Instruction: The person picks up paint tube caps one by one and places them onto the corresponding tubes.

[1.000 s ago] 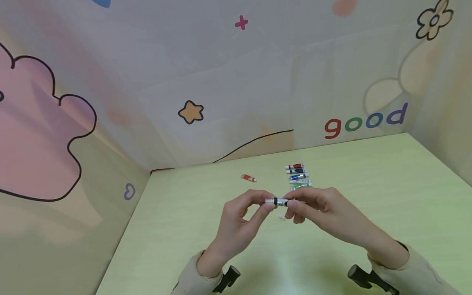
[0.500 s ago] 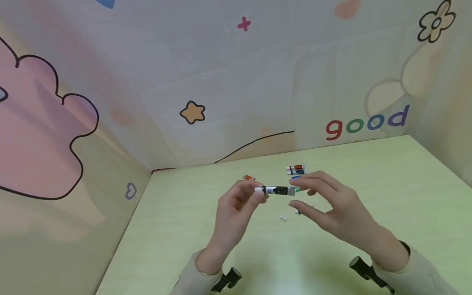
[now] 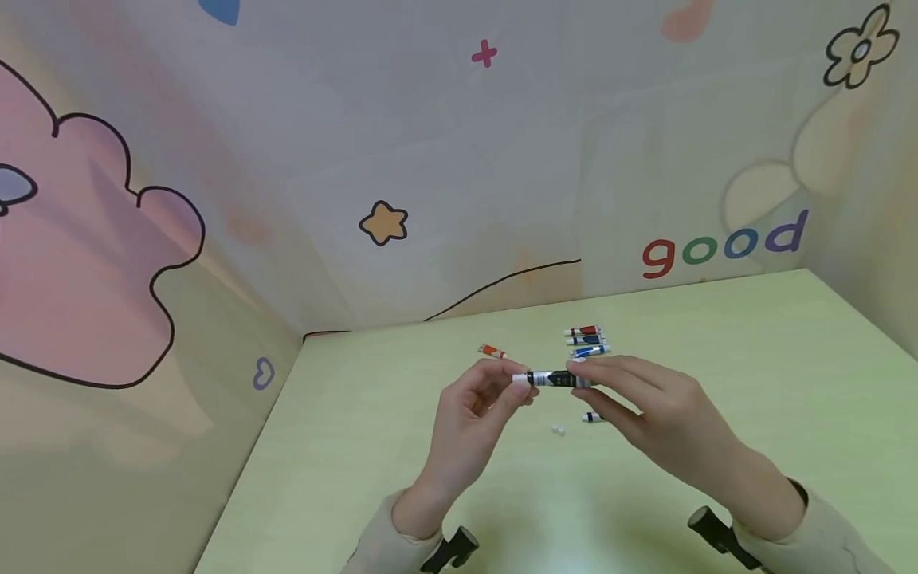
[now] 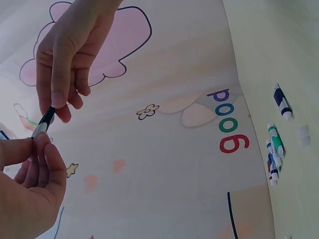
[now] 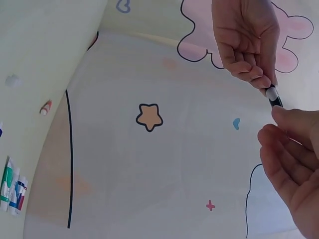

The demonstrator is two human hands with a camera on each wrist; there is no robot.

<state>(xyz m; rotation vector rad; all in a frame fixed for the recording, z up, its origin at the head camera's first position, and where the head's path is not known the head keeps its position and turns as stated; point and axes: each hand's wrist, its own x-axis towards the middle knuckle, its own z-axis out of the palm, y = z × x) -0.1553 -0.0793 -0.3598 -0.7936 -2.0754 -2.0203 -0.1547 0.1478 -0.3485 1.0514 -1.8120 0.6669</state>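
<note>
In the head view a small paint tube (image 3: pixel 552 379) with a black-and-silver body lies level in the air between both hands. My left hand (image 3: pixel 469 426) pinches its white cap end between thumb and fingers. At the flat tail end, the thumb and fingers of my right hand (image 3: pixel 663 422) pinch the tube from below and above. The right wrist view shows the right thumb on the dark part of the paint tube (image 5: pixel 274 99). Below the hands, small white pieces (image 3: pixel 558 430) lie on the table, beside another tube (image 3: pixel 592 417) partly covered by the right hand.
Farther back on the green table (image 3: pixel 358 414) lies an orange paint tube (image 3: pixel 492 351). Right of it are a red tube (image 3: pixel 584 330), a dark blue tube (image 3: pixel 586 340) and a blue tube (image 3: pixel 590 351) in a row. A green tube (image 4: pixel 275 140) shows in the left wrist view.
The right hand let go of the tube and opened wide, uncovering its dark body, then closed on the tail end. The left hand kept its hold on the cap end throughout.
</note>
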